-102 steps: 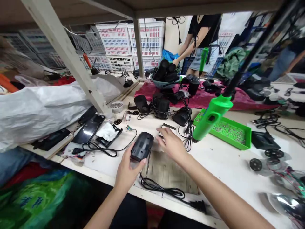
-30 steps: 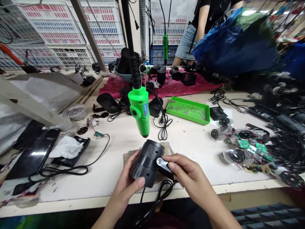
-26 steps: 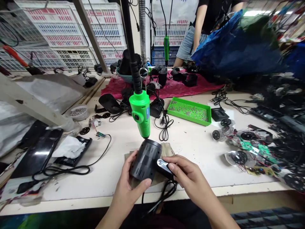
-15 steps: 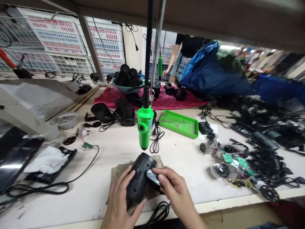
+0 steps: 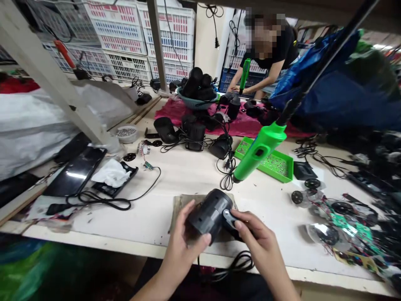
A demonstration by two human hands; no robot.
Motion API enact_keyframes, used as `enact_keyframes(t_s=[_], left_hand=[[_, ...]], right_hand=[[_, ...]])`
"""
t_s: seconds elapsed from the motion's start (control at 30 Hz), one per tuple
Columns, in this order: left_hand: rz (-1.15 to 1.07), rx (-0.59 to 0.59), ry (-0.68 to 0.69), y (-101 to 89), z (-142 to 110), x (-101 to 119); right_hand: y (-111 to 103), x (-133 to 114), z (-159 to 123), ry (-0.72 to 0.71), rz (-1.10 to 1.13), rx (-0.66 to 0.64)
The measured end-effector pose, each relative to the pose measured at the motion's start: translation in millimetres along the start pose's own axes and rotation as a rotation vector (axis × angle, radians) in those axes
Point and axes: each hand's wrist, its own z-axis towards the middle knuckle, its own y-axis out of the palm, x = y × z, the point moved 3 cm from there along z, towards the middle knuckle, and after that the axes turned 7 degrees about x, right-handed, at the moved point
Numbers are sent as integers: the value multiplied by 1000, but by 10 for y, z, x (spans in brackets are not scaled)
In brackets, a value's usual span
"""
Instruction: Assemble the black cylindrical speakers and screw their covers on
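A black hair dryer (image 5: 210, 214) with a round barrel lies over a worn greyish pad (image 5: 178, 205) near the table's front edge. My left hand (image 5: 183, 244) is wrapped around the barrel's left side, thumb below and fingers behind. With thumb and fingertips, my right hand (image 5: 258, 234) grips the dryer's handle close to a silver-grey rounded piece (image 5: 228, 216) at the joint. The handle's far part is hidden under that hand. A coiled black cord (image 5: 241, 262) lies at the table edge below. Above the dryer, a green electric screwdriver (image 5: 262, 149) hangs at a slant, touched by neither hand.
Behind the screwdriver is a green tray (image 5: 286, 171) of small screws. Motors and circuit boards (image 5: 347, 223) are heaped at right. Black casings (image 5: 194, 136) and a filled basket (image 5: 197, 102) stand farther back. Another person (image 5: 272, 54) leans across the far side.
The view has shifted, so the table sits lower and to the right. The hanging screwdriver has swung from upright to slanted. The dryer's barrel is tilted more sideways, with both hands still on the dryer.
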Motion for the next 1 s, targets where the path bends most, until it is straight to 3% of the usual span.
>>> enact_keyframes(t_s=[0.1,0.2,0.27,0.43,0.5,0.7,0.8,1.0], left_hand=[[-171,0,-158,-80,38,32],[-160,-36,-153,-89,52,22],[-52,-50,-65,-58,45,-2],[463,22,447,60,-22,24],[563,14,556,107,-58,35],[518,68,601,136,-146,57],[517,80,580,142,-148,45],[609,10,667,218,-170,25]], right_hand=[[-34,20,8,77,-19,8],[4,29,-20,121,0,-10],[50,19,-38,128,17,-30],[84,0,-52,149,25,-40],[68,-1,-47,128,6,-27],[77,-76,-31,-83,-64,-97],[87,-97,-32,-120,-87,-108],[111,-76,-55,-180,-99,-47]])
